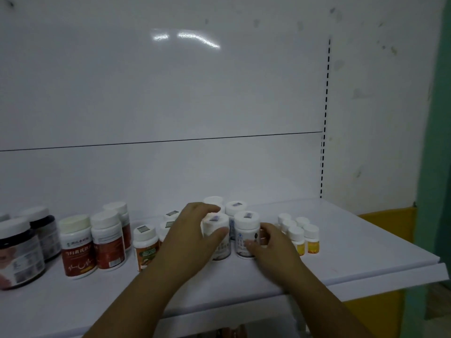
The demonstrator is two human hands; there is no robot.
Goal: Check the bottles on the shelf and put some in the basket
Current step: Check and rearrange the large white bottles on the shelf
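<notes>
Now the left hand wraps one white-capped bottle on the shelf, the right hand wraps its neighbour; lifting either carelessly could topple the bottles crowded just behind. No basket shows.

the back panel is smooth and glossy, throwing back a streak of light. the shelf looks smooth, white, faintly shiny. the white bottles are plastic with matt caps and slick printed labels. the wall is matt and blotchy.
</notes>
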